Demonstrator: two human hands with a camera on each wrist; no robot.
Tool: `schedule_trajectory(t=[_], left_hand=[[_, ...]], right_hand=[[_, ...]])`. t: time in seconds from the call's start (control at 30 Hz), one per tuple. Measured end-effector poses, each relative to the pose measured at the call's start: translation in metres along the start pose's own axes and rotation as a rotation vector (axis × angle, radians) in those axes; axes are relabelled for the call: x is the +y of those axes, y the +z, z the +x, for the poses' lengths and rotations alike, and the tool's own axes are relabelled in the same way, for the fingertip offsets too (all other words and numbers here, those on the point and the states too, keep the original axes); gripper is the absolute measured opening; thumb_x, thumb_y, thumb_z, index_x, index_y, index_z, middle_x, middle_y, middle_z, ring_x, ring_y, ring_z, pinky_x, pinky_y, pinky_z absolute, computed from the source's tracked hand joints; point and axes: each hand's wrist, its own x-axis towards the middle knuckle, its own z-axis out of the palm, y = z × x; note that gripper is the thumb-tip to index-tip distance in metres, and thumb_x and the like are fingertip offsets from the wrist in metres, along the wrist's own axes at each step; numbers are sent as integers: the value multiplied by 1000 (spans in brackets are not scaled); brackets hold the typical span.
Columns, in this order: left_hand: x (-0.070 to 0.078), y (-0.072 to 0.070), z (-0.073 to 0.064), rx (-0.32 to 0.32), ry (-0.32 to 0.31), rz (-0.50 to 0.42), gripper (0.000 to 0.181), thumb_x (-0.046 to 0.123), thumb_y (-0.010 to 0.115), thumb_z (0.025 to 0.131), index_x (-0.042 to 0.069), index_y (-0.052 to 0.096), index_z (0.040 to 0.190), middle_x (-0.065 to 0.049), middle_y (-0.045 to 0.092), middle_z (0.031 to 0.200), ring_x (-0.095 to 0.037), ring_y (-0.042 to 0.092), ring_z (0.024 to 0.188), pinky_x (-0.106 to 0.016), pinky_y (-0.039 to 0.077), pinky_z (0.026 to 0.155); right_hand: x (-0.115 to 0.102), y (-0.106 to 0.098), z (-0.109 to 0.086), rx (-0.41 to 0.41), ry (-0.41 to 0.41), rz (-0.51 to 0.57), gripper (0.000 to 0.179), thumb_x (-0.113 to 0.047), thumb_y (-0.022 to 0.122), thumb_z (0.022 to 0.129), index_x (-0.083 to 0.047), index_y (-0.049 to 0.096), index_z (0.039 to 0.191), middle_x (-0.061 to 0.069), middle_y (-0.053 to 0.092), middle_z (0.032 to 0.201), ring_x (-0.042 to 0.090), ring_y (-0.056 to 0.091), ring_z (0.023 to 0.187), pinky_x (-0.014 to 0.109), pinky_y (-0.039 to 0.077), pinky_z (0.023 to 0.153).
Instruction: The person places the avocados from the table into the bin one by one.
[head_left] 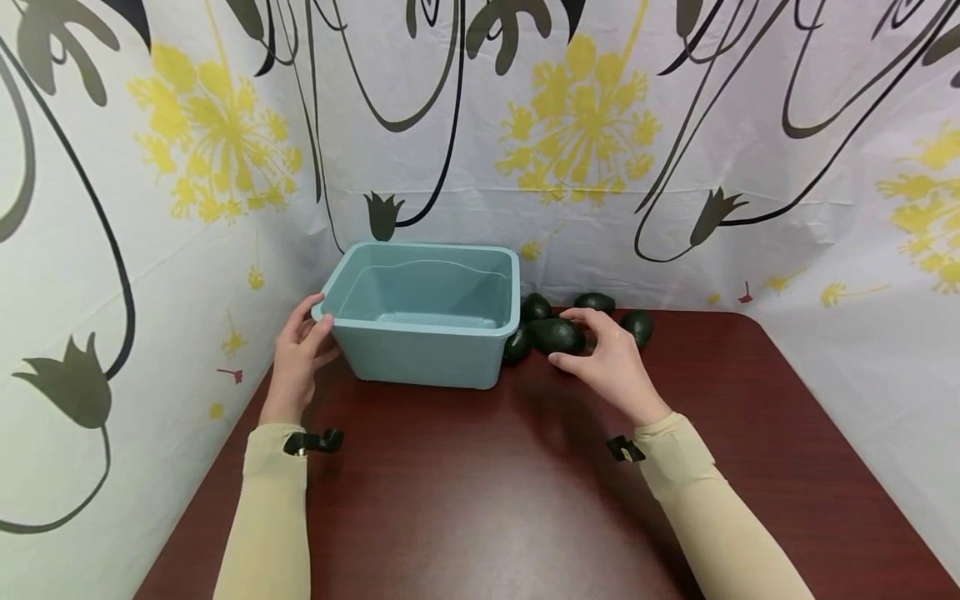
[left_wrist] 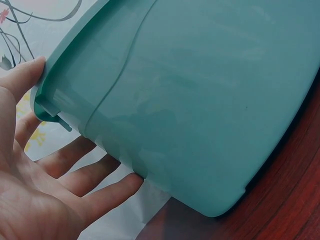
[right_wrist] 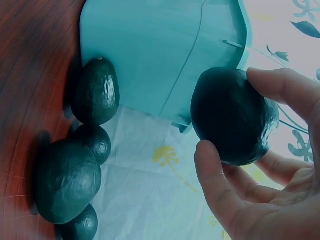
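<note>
A light blue plastic tub [head_left: 423, 358] stands on the table, its open top facing up. At its left front corner my left hand [head_left: 296, 358] holds it, the thumb [left_wrist: 32, 75] at the rim and the other fingers along the outer wall. My right hand [head_left: 611, 367] grips a dark green avocado [head_left: 557, 337] between thumb and fingers, beside the tub's right side. In the right wrist view this avocado [right_wrist: 230, 115] is raised above the table. Other avocados [right_wrist: 67, 182] lie in a row on the table, one of them [right_wrist: 97, 92] right by the tub wall.
The dark red-brown table [head_left: 450, 500] runs back to a white patterned cloth [head_left: 600, 167] that hangs behind and along both sides. Further avocados rest near the table's back edge, one behind [head_left: 595, 302] and one to the right [head_left: 637, 327] of my right hand.
</note>
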Motion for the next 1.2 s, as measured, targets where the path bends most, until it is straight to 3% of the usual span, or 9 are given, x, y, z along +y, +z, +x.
schedule_trajectory(t=[0.2,0.43,0.7,1.0,1.2], left_hand=[[0,0,-1,7,-1,3,54,31,66,100,33,46,150,-12,35,158,-36,39,139,-65,40,99],[1,-1,-2,14,-7,-3,54,31,66,100,34,46,150,-9,35,158,-34,40,139,-65,40,99],[1,-2,-2,3,-13,-21,57,29,64,100,31,43,153,-13,33,160,-36,38,140,-66,38,100],[15,1,-12,-9,-25,-20,57,26,65,100,26,43,153,-16,32,159,-38,36,140,-67,37,100],[3,-2,-2,-6,-18,6,55,30,65,100,33,45,151,-11,33,159,-34,38,140,-65,40,100]], right_hand=[[-2,-1,1,3,-12,-3,64,-35,87,79,-24,59,136,-7,56,130,20,59,107,48,52,85],[-6,0,1,22,-33,6,61,-36,87,79,-36,58,133,-11,57,128,15,58,107,46,52,84],[-12,1,2,25,-47,18,60,-38,87,79,-38,58,132,-12,59,126,15,59,106,44,52,82],[-15,3,-1,15,-50,47,60,-40,86,80,-38,58,133,-13,58,125,14,59,107,43,54,84],[-16,3,-5,18,-47,61,61,-38,86,80,-35,58,133,-11,58,126,15,59,110,42,55,85]])
